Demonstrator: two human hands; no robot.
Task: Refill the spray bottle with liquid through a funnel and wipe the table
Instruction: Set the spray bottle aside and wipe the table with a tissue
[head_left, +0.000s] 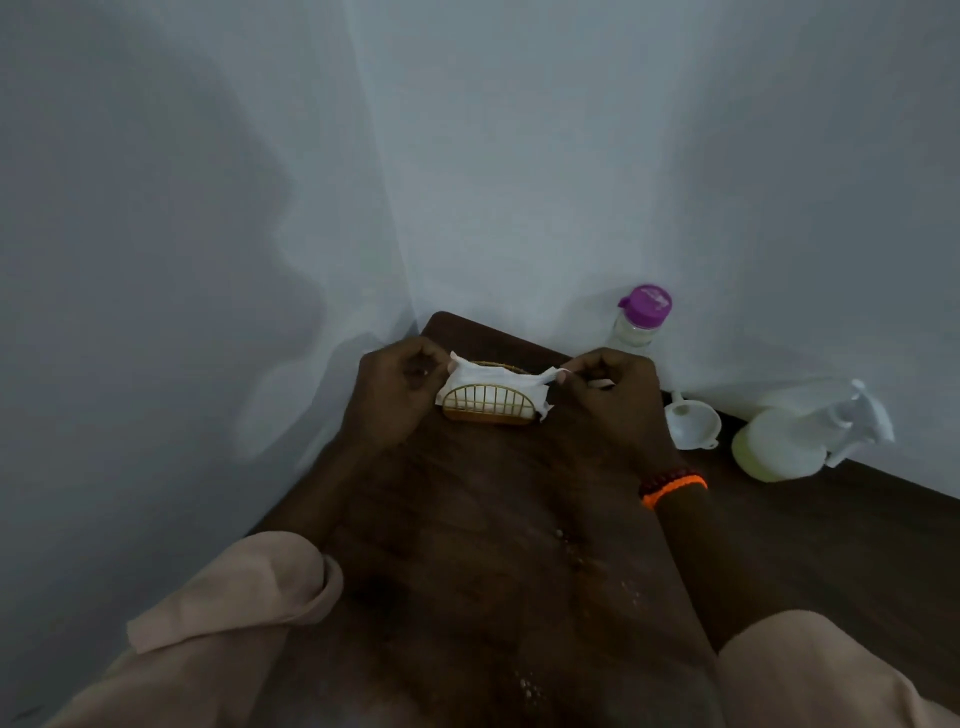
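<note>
Both hands, left (400, 384) and right (613, 389), pinched a white tissue (467, 378) over the gold wire holder (491, 405) on the table (467, 519); the funnel (693, 423) and spray bottle (795, 441) stood right.

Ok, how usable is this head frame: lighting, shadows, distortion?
Head view: dim and bluish; both forearms nearly merge with the dark table. Broad soft shadows fall on the left wall. Wide-angle bending curves the wall corner. The tissue, funnel and spray bottle stand out pale, their edges slightly soft.
</note>
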